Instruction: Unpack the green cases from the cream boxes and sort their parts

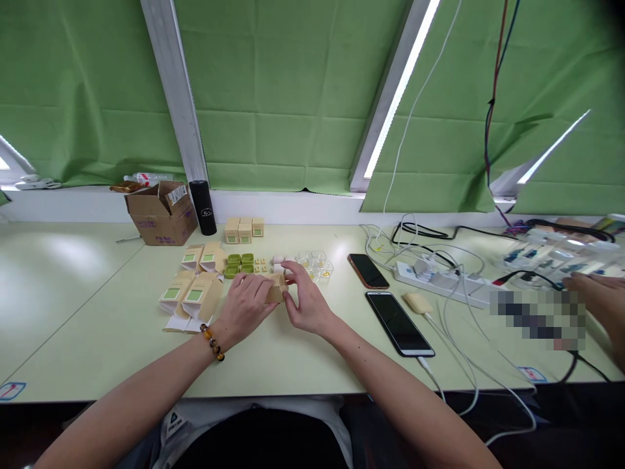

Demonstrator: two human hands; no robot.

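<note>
Between my two hands is a small tan cardboard box (276, 288), held just above the table. My left hand (247, 301) wraps its left side, and a beaded bracelet sits on that wrist. The fingers and thumb of my right hand (305, 301) grip the box's right end. Just beyond the hands lie several green square trays (240, 263), tiny pale yellow pieces (260, 266), pinkish-white cylinders (278, 260) and clear plastic cups (315, 264) with something yellow in them. To the left are several flat tan cartons (200, 293) with green labels.
Closed tan boxes (244, 230) stand at the back beside a black tumbler (202, 207) and an open cardboard carton (162, 215). On the right are two phones (399, 324), a power strip (442, 284) and tangled cables. Another person's hand (598, 299) reaches in at far right.
</note>
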